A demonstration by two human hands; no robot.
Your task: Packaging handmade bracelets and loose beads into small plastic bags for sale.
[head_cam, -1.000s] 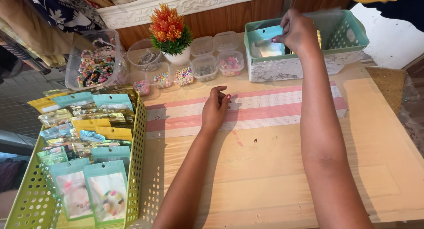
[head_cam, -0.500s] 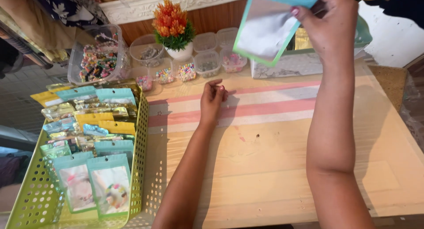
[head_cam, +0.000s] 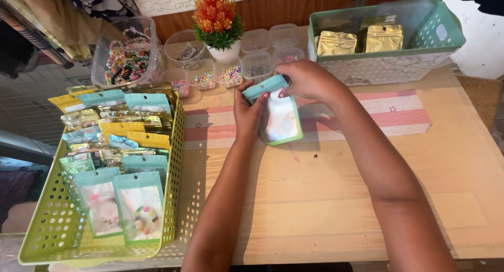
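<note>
Your left hand [head_cam: 247, 112] and right hand [head_cam: 307, 79] both pinched the teal-topped clear zip pouch [head_cam: 279, 119] by its header; its long axis ran toward 6 o'clock, over the worktop [head_cam: 336, 198].

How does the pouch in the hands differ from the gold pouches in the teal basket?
The teal-topped pouch has a teal header and a clear window; the gold pouches are shiny gold all over. It is held over the table by the left hand and right hand; they stand upright in the teal basket. Both are small flat pouches.
</note>
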